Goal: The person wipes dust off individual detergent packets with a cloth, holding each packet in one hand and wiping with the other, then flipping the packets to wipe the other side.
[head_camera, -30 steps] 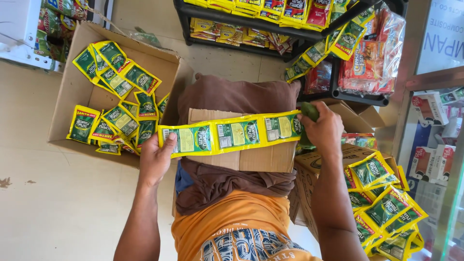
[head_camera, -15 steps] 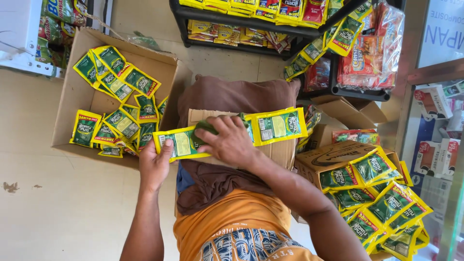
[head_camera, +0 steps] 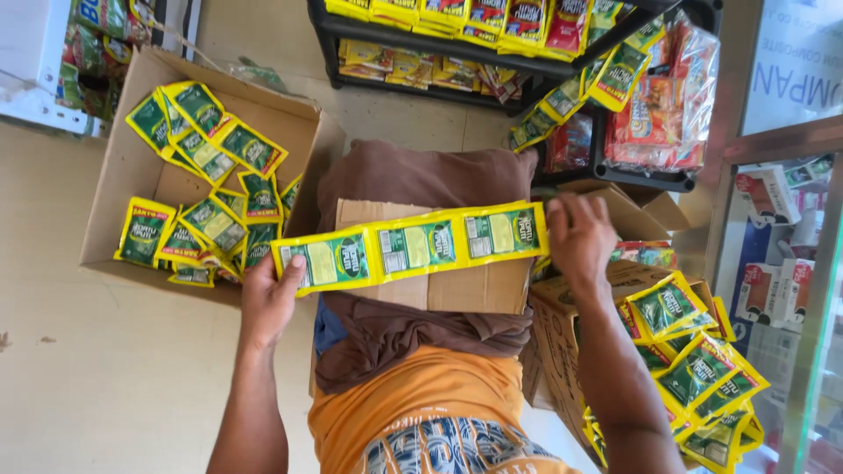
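Observation:
I hold a strip of three joined yellow-and-green sachets (head_camera: 413,247) stretched flat across a piece of brown cardboard (head_camera: 439,285) on my lap. My left hand (head_camera: 268,298) grips the strip's left end. My right hand (head_camera: 580,235) pinches its right end. Brown cloth (head_camera: 421,175) covers my legs under the cardboard.
An open cardboard box (head_camera: 118,175) with several of the same sachets sits on the floor to the left. Another box (head_camera: 562,325) with more sachets (head_camera: 694,351) stands at the right. A black rack (head_camera: 492,44) of packaged goods stands ahead. A glass counter (head_camera: 790,263) is far right.
My right hand, which lay over the middle of the strip half a second ago, has moved back to the strip's right end, pulling it out flat again.

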